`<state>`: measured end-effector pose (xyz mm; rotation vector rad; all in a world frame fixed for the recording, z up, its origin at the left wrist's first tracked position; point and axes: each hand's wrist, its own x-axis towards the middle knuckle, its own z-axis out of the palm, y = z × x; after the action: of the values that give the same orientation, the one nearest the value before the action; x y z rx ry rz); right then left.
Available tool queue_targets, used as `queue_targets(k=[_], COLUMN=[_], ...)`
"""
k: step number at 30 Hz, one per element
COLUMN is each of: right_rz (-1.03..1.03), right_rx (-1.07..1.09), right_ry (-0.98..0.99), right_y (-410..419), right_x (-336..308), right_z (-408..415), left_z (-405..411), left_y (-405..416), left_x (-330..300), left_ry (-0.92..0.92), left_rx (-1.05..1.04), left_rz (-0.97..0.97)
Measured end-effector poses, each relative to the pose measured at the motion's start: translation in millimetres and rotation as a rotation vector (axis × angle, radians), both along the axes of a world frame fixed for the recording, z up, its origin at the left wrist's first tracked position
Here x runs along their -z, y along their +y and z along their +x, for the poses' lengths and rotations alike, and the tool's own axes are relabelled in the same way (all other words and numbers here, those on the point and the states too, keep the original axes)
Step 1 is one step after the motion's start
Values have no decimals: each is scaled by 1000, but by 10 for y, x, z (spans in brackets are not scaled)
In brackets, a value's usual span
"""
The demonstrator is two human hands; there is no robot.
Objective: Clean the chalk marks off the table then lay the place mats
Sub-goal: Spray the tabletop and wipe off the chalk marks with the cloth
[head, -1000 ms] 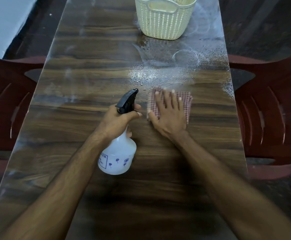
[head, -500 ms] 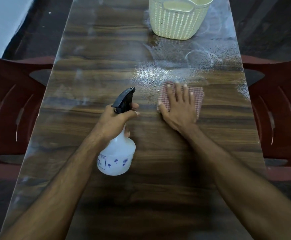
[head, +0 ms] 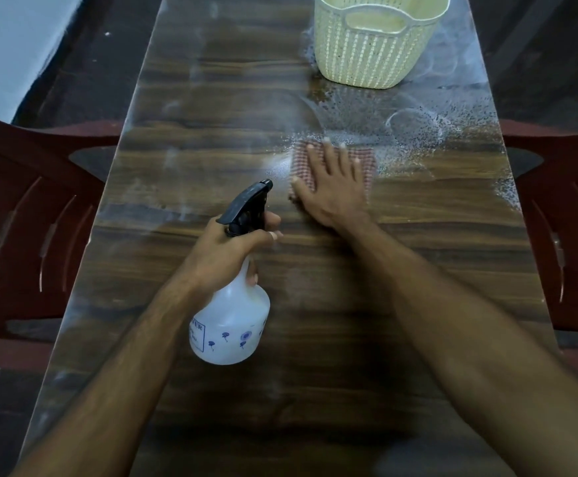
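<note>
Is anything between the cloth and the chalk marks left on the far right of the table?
Nothing visible. The right hand presses the cloth flat, and the chalk marks lie just beyond it. The basket stands farther back over some chalk.

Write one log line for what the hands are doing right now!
left hand: grips white plastic spray bottle | right hand: presses red checked cloth flat on wet wooden table | place mats: not laid

The spray bottle (head: 234, 325) bears a blue boxed label at lower centre — only the letters "ER" read clearly — the rest is blurred.
</note>
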<state>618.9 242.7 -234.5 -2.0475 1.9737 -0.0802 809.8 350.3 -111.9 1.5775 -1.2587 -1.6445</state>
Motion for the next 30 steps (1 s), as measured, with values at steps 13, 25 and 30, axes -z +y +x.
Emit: queue_targets(k=[13, 25, 30], right_rz=[-25, 77, 53], right_rx=[-215, -329, -146], right_ry=[29, -87, 24], right_y=[1398, 1892, 2189], right_x=[40, -53, 26], right_z=[204, -27, -949], left_z=[-256, -580, -742], left_y=[50, 305, 509], left_x=[-52, -169, -139], left_ry=[45, 70, 34], left_rx=[10, -34, -29], left_rz=[-20, 20, 14])
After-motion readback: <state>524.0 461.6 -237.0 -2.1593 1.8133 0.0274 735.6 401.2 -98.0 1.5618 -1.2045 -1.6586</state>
